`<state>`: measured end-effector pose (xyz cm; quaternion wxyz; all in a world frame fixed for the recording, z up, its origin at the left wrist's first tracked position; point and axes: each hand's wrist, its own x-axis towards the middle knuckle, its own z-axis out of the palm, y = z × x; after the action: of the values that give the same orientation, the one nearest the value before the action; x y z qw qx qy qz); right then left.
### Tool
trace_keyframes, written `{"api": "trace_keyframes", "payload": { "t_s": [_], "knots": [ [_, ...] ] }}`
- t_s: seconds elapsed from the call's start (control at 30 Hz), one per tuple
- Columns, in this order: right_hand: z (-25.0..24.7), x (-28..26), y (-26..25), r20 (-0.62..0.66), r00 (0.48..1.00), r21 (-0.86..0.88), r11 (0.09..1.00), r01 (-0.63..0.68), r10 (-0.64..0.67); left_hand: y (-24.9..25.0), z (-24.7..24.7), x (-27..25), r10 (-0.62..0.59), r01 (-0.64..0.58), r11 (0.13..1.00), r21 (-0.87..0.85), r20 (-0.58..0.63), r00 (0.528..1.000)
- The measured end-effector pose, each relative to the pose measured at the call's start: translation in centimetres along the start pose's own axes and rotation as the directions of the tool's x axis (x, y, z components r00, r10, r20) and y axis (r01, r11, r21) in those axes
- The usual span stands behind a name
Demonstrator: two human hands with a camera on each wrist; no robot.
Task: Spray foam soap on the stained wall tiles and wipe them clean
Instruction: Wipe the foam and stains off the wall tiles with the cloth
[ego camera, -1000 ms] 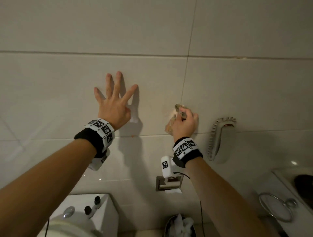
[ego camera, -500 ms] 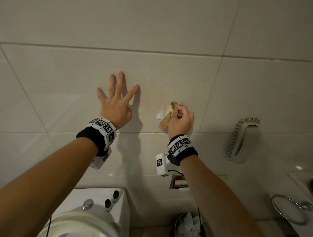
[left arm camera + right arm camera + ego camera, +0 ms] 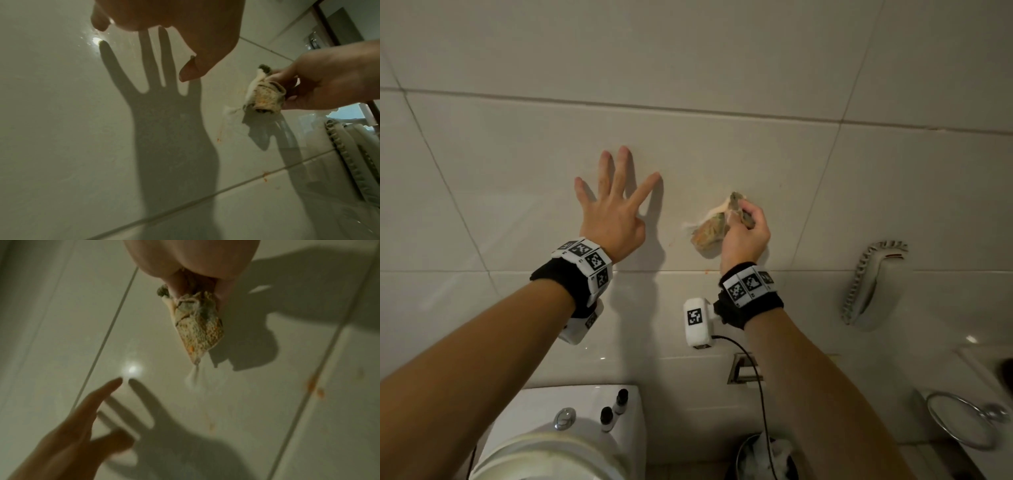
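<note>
My right hand (image 3: 744, 228) pinches a crumpled, stained wad of tissue (image 3: 709, 231) against the cream wall tile (image 3: 722, 154); the tissue (image 3: 263, 95) (image 3: 198, 327) is soiled orange and green. A small white foam smear (image 3: 688, 225) lies on the tile just left of the wad. Small orange stains (image 3: 265, 176) sit on the grout line below, and others (image 3: 314, 388) show in the right wrist view. My left hand (image 3: 613, 205) rests flat on the tile to the left, fingers spread, holding nothing. No spray bottle is in view.
A wall phone handset (image 3: 873, 277) hangs to the right. Below are a toilet cistern (image 3: 534, 418) with two small dark-capped bottles (image 3: 614, 407), a paper holder (image 3: 744, 371), a waste bin (image 3: 767, 459), a chrome towel ring (image 3: 959, 423) and a sink edge (image 3: 983, 359).
My right hand with the tissue has wiped leftward along the tile, away from the vertical grout line. The view has shifted left. The left hand stays planted on the wall.
</note>
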<state>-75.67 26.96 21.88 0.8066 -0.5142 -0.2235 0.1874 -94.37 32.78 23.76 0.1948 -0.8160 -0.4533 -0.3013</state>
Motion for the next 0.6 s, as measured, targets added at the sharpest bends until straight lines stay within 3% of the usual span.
{"api": "trace_keyframes", "payload": {
  "t_s": [0.23,0.43,0.6],
  "knots": [
    [-5.6,8.1,-4.3,-0.185,0.971,-0.112,0.985,0.132,-0.151,2.1,0.7,1.1,0.013,-0.013,1.000,-0.013,-0.019,1.000],
    [-6.3,10.9,-6.2,-0.122,0.961,-0.282,0.937,0.206,-0.247,2.9,1.4,2.0,0.013,-0.014,1.000,-0.013,-0.063,0.998],
    [-4.9,9.5,-5.2,-0.070,0.944,-0.380,0.884,0.274,-0.322,2.4,1.4,1.9,0.035,-0.034,0.999,0.009,-0.060,0.998]
  ]
}}
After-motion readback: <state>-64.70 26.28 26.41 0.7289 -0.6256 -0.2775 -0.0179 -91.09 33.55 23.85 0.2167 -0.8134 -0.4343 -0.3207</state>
